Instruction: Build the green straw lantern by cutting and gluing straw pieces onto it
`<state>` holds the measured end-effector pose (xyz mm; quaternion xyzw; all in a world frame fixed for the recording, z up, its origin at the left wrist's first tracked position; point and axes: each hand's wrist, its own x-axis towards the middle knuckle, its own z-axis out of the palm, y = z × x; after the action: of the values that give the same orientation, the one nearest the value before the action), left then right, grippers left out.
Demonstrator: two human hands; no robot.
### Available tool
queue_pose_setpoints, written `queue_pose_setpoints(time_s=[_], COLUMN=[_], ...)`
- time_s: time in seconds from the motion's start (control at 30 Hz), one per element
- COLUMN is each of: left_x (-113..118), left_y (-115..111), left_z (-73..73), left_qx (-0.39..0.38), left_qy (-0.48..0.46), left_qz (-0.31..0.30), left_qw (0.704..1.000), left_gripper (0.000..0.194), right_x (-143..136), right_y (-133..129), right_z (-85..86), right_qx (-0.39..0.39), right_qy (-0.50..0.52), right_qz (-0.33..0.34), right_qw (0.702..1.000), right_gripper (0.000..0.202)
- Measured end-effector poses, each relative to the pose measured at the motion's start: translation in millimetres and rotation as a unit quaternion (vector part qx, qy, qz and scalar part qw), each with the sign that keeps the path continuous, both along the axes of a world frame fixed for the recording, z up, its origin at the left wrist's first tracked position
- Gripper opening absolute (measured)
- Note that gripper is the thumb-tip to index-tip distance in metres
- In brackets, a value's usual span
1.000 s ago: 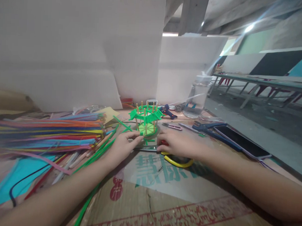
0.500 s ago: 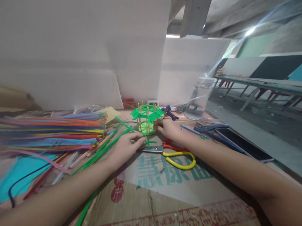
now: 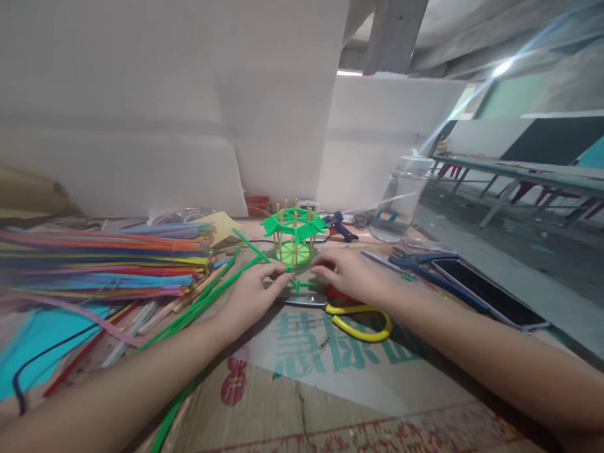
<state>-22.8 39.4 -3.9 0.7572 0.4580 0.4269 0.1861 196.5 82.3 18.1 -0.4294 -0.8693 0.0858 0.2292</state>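
A small round model (image 3: 295, 229) with a green roof ring, wooden posts and a light green base stands in the middle. My left hand (image 3: 260, 288) is in front of it on the left, thumb and index finger pinched on a green strip end. My right hand (image 3: 341, 271) is at the model's front right, its fingers bent together; whatever lies between its fingertips is too small to make out. Small green pieces (image 3: 304, 285) lie between the hands. Scissors with a yellow handle (image 3: 360, 322) rest just in front, their red handle partly hidden under my right hand.
Bundled coloured strips (image 3: 95, 257) and long green strips (image 3: 203, 302) lie at left. Behind the model is a glue gun (image 3: 342, 228), with a water bottle (image 3: 397, 197) to its right. Pliers (image 3: 430, 265) and a phone (image 3: 489, 291) lie at the right edge. White boards (image 3: 162, 100) stand behind.
My right hand has moved from the model's base towards me and slightly down, now covering the red scissor handle. My left hand has hardly moved.
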Motion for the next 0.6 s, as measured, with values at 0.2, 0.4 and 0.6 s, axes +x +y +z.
queue_pose_setpoints(time_s=[0.2,0.4,0.6], left_x=[-0.4,-0.7,-0.7], left_y=[-1.1,-1.7,-5.5], left_z=[0.6,-0.6,-5.2], left_qx=[0.013,0.018,0.04], left_qy=[0.016,0.02,0.053], left_qz=[-0.003,-0.009,-0.053], left_qw=[1.0,1.0,0.996], left_gripper=[0.022,0.021,0.018], right_x=[-2.8,11.6,7.4], right_y=[-35.1,-35.7,-25.1], right_z=[0.7,15.7,4.3], right_qx=[-0.023,-0.058,-0.078], right_qy=[-0.071,-0.125,-0.024], right_qz=[0.062,0.114,0.046], right_qw=[0.995,0.984,0.996], right_gripper=[0.04,0.025,0.018])
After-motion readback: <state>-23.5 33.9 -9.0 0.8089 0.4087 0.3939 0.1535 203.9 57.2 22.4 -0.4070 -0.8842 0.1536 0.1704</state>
